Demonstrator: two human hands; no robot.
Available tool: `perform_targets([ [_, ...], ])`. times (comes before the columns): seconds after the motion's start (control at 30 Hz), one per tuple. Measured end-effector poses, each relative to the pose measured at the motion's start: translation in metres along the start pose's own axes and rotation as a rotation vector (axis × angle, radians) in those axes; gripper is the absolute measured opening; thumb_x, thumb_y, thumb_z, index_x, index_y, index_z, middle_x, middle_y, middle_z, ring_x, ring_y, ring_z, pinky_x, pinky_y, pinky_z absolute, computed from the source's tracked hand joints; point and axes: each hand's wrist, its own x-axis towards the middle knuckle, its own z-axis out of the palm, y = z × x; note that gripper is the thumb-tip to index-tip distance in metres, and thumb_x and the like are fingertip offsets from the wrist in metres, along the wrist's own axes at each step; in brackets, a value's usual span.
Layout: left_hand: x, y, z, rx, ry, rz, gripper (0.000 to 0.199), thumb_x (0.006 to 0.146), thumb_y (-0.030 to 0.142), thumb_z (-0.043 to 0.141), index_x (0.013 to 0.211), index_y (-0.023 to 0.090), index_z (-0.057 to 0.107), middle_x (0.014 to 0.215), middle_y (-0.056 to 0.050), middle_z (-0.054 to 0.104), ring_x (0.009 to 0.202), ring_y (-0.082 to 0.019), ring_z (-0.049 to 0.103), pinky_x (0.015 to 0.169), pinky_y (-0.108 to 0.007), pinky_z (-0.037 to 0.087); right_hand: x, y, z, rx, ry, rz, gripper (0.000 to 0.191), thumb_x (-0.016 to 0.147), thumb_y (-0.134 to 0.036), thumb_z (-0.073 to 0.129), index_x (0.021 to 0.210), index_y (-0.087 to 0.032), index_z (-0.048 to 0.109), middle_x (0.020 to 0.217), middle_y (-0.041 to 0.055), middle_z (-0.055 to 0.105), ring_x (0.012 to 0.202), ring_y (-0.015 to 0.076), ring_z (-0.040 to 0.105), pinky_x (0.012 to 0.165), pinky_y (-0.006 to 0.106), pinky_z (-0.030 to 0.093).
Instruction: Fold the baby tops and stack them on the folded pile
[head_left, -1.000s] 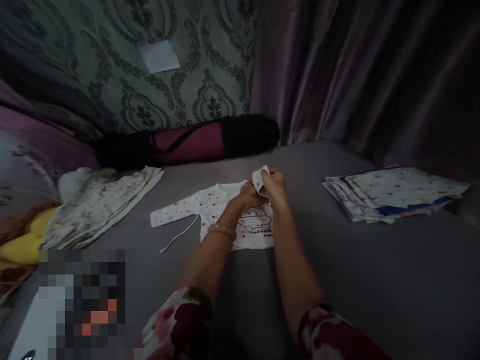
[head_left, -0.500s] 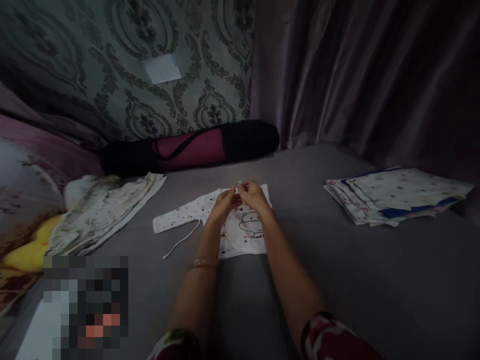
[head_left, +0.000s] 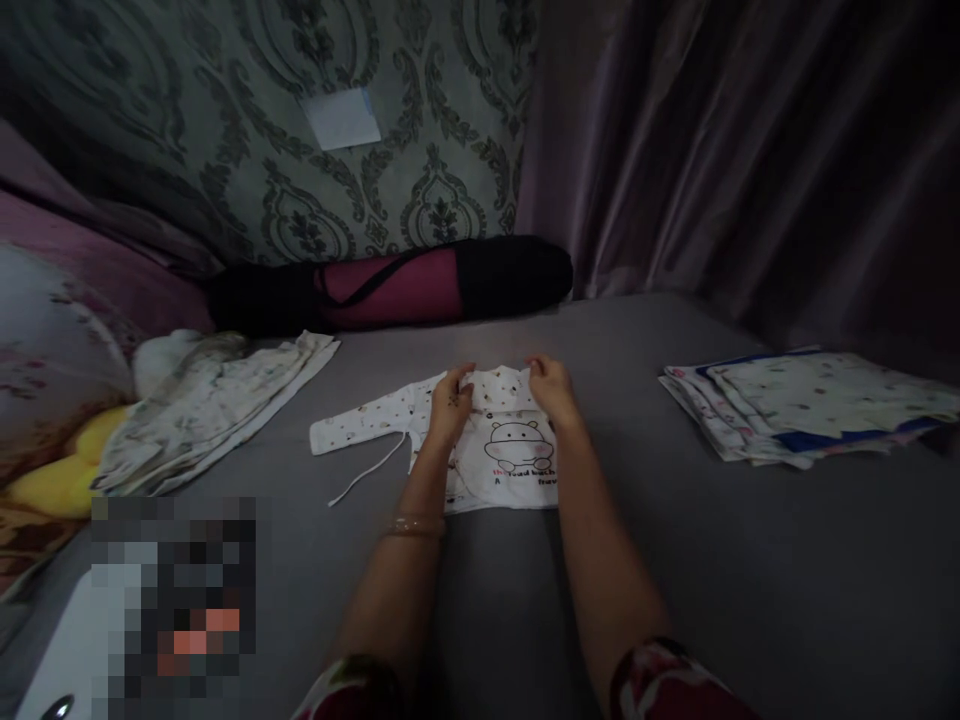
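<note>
A small white shirt [head_left: 517, 480] with a cartoon animal and lettering lies on the grey sheet. Its left sleeve [head_left: 360, 422] stretches out to the left, with a thin tie string below it. My left hand [head_left: 453, 400] is closed on the shirt's upper edge, left of the middle. At the upper right corner, my right hand [head_left: 551, 388] pinches the same edge. Between the hands, a dotted band of the fabric shows. No right sleeve can be seen spread out.
Flat stacks of patterned cloths lie at the left [head_left: 217, 410] and right [head_left: 825, 400]. A black and maroon long bag [head_left: 397, 288] rests against the wall. A yellow plush item [head_left: 60, 480] is at the far left, above a pixelated patch.
My hands have moved apart, the right one going right to the shirt's corner. More of the print and upper band shows. The view has shifted slightly.
</note>
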Motion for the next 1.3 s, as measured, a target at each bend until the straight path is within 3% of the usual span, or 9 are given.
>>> perform_targets([
  [0.1,-0.001,0.000,-0.001,0.078,0.016,0.043,0.041,0.077,0.010,0.051,0.114,0.019,0.066,0.105,-0.005,0.069,0.098,-0.021,0.062,0.095,-0.037,0.046,0.003,0.009,-0.004,-0.022,0.027,0.034,0.037,0.093,-0.019,0.035,0.116,-0.014,0.064,0.110,0.0118,0.069,0.102,0.0198,0.063,0.086,0.027,0.046],
  [0.2,-0.003,0.000,-0.003,0.171,0.040,0.094,0.045,0.078,0.009,0.051,0.120,0.019,0.063,0.109,-0.007,0.067,0.101,-0.022,0.061,0.096,-0.038,0.045,-0.003,0.005,0.006,-0.098,-0.058,-0.052,0.039,0.092,-0.016,0.035,0.122,-0.016,0.060,0.119,0.0113,0.065,0.110,0.0188,0.060,0.092,0.028,0.044],
  [0.33,-0.006,0.001,-0.007,0.304,0.056,0.170,0.038,0.080,0.010,0.050,0.113,0.018,0.066,0.099,-0.009,0.066,0.091,-0.021,0.061,0.090,-0.036,0.048,-0.019,-0.009,0.029,-0.320,-0.166,-0.233,0.045,0.089,-0.009,0.037,0.130,-0.013,0.054,0.143,0.0126,0.047,0.136,0.0214,0.036,0.113,0.039,0.023],
  [0.4,-0.007,0.001,-0.009,0.338,0.051,0.191,0.033,0.082,0.011,0.047,0.107,0.016,0.068,0.094,-0.009,0.065,0.087,-0.020,0.061,0.087,-0.035,0.048,-0.027,-0.014,0.038,-0.399,-0.221,-0.273,0.048,0.089,-0.009,0.036,0.135,-0.009,0.048,0.150,0.0139,0.037,0.142,0.0244,0.024,0.116,0.045,0.013],
  [0.57,-0.007,-0.002,-0.009,0.376,-0.004,0.265,0.030,0.081,0.011,0.047,0.105,0.016,0.065,0.100,-0.010,0.063,0.096,-0.021,0.058,0.091,-0.035,0.046,-0.040,-0.021,0.048,-0.464,-0.327,-0.288,0.050,0.094,-0.019,0.034,0.142,-0.006,0.039,0.155,0.0146,0.027,0.145,0.0264,0.014,0.116,0.048,0.008],
  [0.73,-0.006,-0.009,-0.010,0.442,-0.034,0.228,0.032,0.080,0.011,0.048,0.107,0.015,0.063,0.101,-0.012,0.060,0.099,-0.024,0.056,0.093,-0.039,0.044,-0.041,-0.018,0.047,-0.481,-0.362,-0.212,0.056,0.098,-0.034,0.026,0.147,-0.006,0.031,0.157,0.0131,0.022,0.145,0.0260,0.012,0.116,0.046,0.005],
  [1.0,-0.009,-0.019,-0.011,0.473,-0.041,0.158,0.031,0.083,0.015,0.047,0.111,0.012,0.061,0.100,-0.014,0.057,0.097,-0.025,0.056,0.092,-0.039,0.044,-0.041,-0.014,0.045,-0.549,-0.366,-0.178,0.067,0.098,-0.044,0.021,0.149,-0.001,0.022,0.158,0.0163,0.015,0.146,0.0263,0.008,0.117,0.042,0.003],
  [1.17,-0.009,-0.020,-0.010,0.464,-0.028,0.118,0.031,0.083,0.015,0.049,0.111,0.010,0.062,0.098,-0.013,0.056,0.097,-0.024,0.057,0.093,-0.038,0.043,-0.029,-0.002,0.028,-0.645,-0.390,-0.146,0.068,0.098,-0.045,0.019,0.149,0.000,0.021,0.158,0.0164,0.016,0.145,0.0272,0.009,0.116,0.044,0.003],
  [1.3,-0.008,-0.021,-0.010,0.461,-0.031,0.107,0.030,0.083,0.017,0.051,0.110,0.013,0.063,0.098,-0.011,0.055,0.098,-0.024,0.057,0.093,-0.039,0.043,-0.025,0.014,0.013,-0.665,-0.333,-0.165,0.068,0.098,-0.044,0.020,0.149,0.001,0.022,0.157,0.0187,0.016,0.145,0.0279,0.011,0.116,0.043,0.006],
])
